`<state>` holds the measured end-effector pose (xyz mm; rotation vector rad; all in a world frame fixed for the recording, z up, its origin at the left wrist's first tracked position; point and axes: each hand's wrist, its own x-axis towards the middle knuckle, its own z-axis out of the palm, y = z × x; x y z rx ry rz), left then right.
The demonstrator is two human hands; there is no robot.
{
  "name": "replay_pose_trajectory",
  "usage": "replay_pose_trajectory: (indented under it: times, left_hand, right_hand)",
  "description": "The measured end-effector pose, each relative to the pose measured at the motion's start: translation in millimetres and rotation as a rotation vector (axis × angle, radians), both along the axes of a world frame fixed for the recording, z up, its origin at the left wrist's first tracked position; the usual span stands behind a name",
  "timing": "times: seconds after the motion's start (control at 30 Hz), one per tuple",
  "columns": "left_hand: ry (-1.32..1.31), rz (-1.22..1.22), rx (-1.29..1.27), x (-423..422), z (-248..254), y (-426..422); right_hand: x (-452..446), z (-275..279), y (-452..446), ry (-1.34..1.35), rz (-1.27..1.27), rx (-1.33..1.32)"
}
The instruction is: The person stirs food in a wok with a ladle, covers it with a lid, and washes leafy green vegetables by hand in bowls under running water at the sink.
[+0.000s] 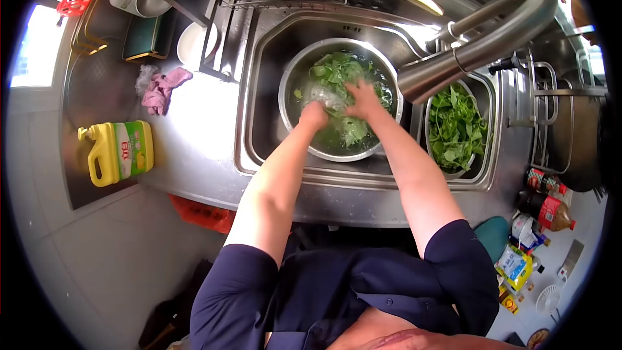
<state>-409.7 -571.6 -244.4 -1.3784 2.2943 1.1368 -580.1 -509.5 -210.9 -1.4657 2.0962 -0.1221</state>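
Nearest are the short navy-blue sleeves (236, 288) of the person's shirt, from which both bare forearms (421, 181) reach forward over the sink. The left hand (315, 115) dips into the water with its fingers hidden in a blurred splash, so how far open it is and whether it has hold of anything cannot be told. The right hand (364, 98) is open with fingers spread, pressed among the loose, bright green leafy stems (340, 71); no firm grip shows. These greens form an uneven patch whose long axis runs roughly from near to far, individual leaves pointing various ways. They lie between the hands, beneath the right fingers and beyond both hands. Around them is clear water (299, 116), in a round, shiny steel basin (283, 98) standing in the large compartment of a stainless-steel sink (259, 136). In the smaller compartment to the right sits a second heap of green leaves (457, 129). On the counter to the left stands a yellow plastic jug (103, 155) with a green-and-white label, handle outward; farther back lie a crumpled pink cloth (161, 94) and a round white dish (194, 45). A thick brushed-metal faucet (476, 48) slants over the divider.
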Motion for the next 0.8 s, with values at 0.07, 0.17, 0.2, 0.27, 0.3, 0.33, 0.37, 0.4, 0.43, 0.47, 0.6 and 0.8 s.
replay_pose_trajectory:
  times: [0.07,0.17,0.2,0.27,0.3,0.33,0.37,0.4,0.43,0.47,0.6,0.8]
  left_hand:
    - [0.012,0.059,-0.096,-2,25,-8]
    - [-0.020,-0.061,-0.225,-26,52,-11]
    - [0.046,-0.070,-0.300,-38,60,-14]
    - [0.179,-0.088,-0.446,-64,68,-17]
    - [0.214,-0.148,-0.501,-75,57,-17]
    - [0.252,-0.208,-0.559,-87,37,-18]
    - [0.292,-0.264,-0.617,-95,33,-20]
    - [0.231,-0.401,-0.544,-97,28,-18]
    - [0.121,-0.486,-0.461,-102,21,-14]
    - [0.004,-0.571,-0.372,-107,13,-6]
    - [-0.074,-0.505,-0.259,-73,16,14]
    - [-0.261,-0.405,-0.269,-23,-17,-2]
  right_hand:
    - [-1,-44,-1,-0.184,0.080,0.028]
    - [-13,-33,3,-0.404,-0.116,-0.009]
    - [-19,-19,4,-0.420,-0.191,-0.062]
    - [-7,-1,16,-0.202,-0.230,-0.054]
    - [2,-12,23,-0.060,-0.169,-0.015]
    - [21,9,23,-0.027,0.010,0.188]
    - [23,-4,26,0.004,0.082,0.242]
    - [24,-16,29,0.034,0.158,0.292]
    - [26,-30,33,0.061,0.234,0.339]
    - [9,-39,32,0.010,0.177,0.383]
    - [4,-17,39,0.046,-0.141,0.185]
    - [3,-41,38,0.021,-0.061,0.192]
